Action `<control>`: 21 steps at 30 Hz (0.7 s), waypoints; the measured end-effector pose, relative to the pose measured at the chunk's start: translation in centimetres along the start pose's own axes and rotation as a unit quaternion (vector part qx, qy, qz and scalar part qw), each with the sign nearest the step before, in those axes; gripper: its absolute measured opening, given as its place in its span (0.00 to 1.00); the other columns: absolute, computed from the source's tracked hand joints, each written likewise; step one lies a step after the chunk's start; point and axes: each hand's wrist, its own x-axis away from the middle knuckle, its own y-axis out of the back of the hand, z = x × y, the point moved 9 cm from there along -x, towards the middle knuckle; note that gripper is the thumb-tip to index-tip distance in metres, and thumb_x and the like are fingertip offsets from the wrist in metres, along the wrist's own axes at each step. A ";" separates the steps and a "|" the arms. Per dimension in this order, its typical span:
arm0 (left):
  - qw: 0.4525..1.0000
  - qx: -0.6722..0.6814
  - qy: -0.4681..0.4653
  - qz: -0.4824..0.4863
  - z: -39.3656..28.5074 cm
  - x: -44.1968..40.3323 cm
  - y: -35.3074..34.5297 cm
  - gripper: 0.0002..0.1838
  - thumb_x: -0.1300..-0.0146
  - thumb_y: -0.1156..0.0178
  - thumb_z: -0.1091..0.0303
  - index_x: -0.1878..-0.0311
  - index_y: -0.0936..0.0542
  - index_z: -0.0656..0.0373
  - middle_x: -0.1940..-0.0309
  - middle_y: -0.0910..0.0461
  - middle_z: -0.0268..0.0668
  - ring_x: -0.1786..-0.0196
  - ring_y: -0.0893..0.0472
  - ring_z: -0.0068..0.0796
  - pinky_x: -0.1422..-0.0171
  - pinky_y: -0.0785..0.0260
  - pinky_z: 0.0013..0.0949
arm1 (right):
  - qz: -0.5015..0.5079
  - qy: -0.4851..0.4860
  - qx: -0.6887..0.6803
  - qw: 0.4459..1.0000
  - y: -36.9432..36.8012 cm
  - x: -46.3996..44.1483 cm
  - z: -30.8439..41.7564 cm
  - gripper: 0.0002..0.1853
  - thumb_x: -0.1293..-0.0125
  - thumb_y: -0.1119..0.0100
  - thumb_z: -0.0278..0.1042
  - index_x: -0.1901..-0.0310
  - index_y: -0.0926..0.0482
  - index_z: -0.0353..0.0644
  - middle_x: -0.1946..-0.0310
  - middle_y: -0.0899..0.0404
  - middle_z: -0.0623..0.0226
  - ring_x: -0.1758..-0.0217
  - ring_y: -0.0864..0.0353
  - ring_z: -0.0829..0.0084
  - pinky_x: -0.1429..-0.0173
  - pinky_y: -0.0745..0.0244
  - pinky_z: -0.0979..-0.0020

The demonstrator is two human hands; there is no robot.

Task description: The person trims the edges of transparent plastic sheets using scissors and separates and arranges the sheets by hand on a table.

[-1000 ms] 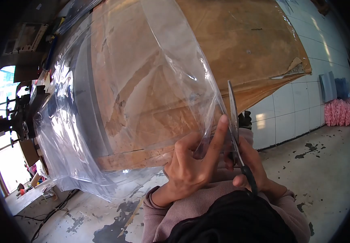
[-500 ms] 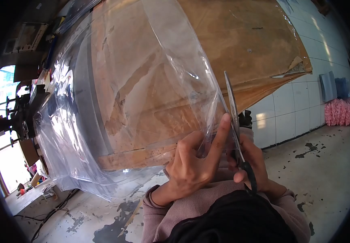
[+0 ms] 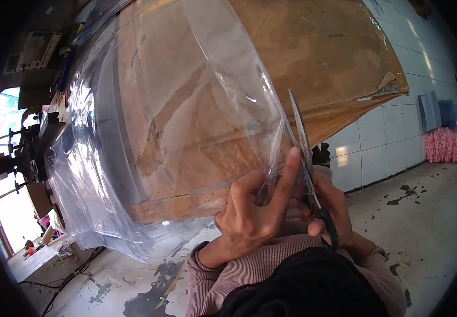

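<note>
A sheet of clear plastic film (image 3: 178, 100) is spread over the brown-covered table (image 3: 313, 58), and its left part hangs past the near edge. My left hand (image 3: 255, 211) pinches the film's right edge, its index finger stretched out against the scissor blade. Black-handled scissors (image 3: 301, 129) point away from me beside that edge. Their handles are held in my right hand (image 3: 331, 208), whose fingers are partly hidden behind them. The blades look closed or nearly so. Whether film lies between them I cannot tell.
Pink bundled items (image 3: 445, 145) and blue-grey sheets (image 3: 430, 112) stand by the white tiled wall (image 3: 366, 148) at right. Dark cables (image 3: 72, 274) run along the worn floor at lower left. The table's brown cover is torn at its right corner.
The scissors have shifted very slightly left and away from me, with their tip a bit farther up. My left hand keeps its grip at the film's edge.
</note>
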 end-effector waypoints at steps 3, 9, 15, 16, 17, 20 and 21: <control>1.000 0.001 -0.005 0.002 0.0 0.1 -0.1 0.34 0.67 0.40 0.74 0.48 0.17 0.42 0.68 0.37 0.34 0.75 0.33 0.22 0.77 0.35 0.23 | -0.007 -0.008 0.004 1.000 0.3 0.2 -0.3 0.39 0.60 0.25 0.61 0.57 0.32 0.38 0.73 0.33 0.75 0.72 0.36 0.86 0.69 0.39 0.81; 1.000 0.006 -0.012 0.008 0.0 0.0 -0.1 0.34 0.67 0.40 0.73 0.48 0.17 0.43 0.69 0.38 0.35 0.74 0.33 0.23 0.76 0.35 0.23 | -0.010 0.009 -0.028 1.000 0.2 -0.3 0.4 0.40 0.61 0.23 0.59 0.55 0.31 0.37 0.72 0.32 0.75 0.71 0.35 0.85 0.68 0.38 0.81; 1.000 -0.009 -0.004 -0.019 0.2 0.1 0.0 0.38 0.62 0.40 0.79 0.42 0.22 0.36 0.69 0.34 0.29 0.76 0.31 0.15 0.78 0.34 0.18 | 0.000 0.001 -0.001 1.000 0.6 -0.3 -0.1 0.40 0.61 0.23 0.58 0.54 0.31 0.37 0.72 0.32 0.75 0.70 0.35 0.86 0.68 0.37 0.82; 1.000 -0.008 -0.004 -0.018 0.2 0.1 0.1 0.38 0.62 0.40 0.79 0.42 0.22 0.36 0.69 0.34 0.29 0.76 0.31 0.15 0.78 0.34 0.18 | -0.003 0.001 0.005 1.000 0.5 -0.3 -0.2 0.40 0.61 0.23 0.58 0.54 0.31 0.37 0.73 0.33 0.76 0.70 0.35 0.86 0.68 0.38 0.82; 1.000 -0.009 -0.005 -0.016 0.2 0.1 0.1 0.38 0.62 0.41 0.79 0.42 0.22 0.36 0.69 0.34 0.29 0.76 0.31 0.15 0.78 0.34 0.18 | -0.005 0.001 0.010 1.000 0.5 -0.2 -0.2 0.40 0.61 0.23 0.58 0.54 0.31 0.37 0.73 0.33 0.76 0.70 0.35 0.86 0.68 0.38 0.82; 1.000 -0.011 -0.005 -0.012 0.2 0.0 0.1 0.38 0.62 0.41 0.79 0.42 0.22 0.37 0.69 0.34 0.29 0.76 0.31 0.15 0.78 0.34 0.18 | -0.007 -0.014 -0.008 1.000 0.5 -0.1 -0.4 0.40 0.61 0.23 0.57 0.53 0.31 0.37 0.72 0.33 0.76 0.70 0.35 0.86 0.67 0.38 0.83; 1.000 -0.010 -0.005 -0.012 0.2 0.1 0.0 0.38 0.62 0.41 0.80 0.41 0.22 0.37 0.69 0.34 0.29 0.76 0.31 0.15 0.78 0.34 0.18 | -0.005 -0.010 -0.021 1.000 0.4 -0.2 -0.3 0.41 0.61 0.23 0.57 0.53 0.31 0.37 0.71 0.33 0.76 0.69 0.35 0.86 0.67 0.38 0.83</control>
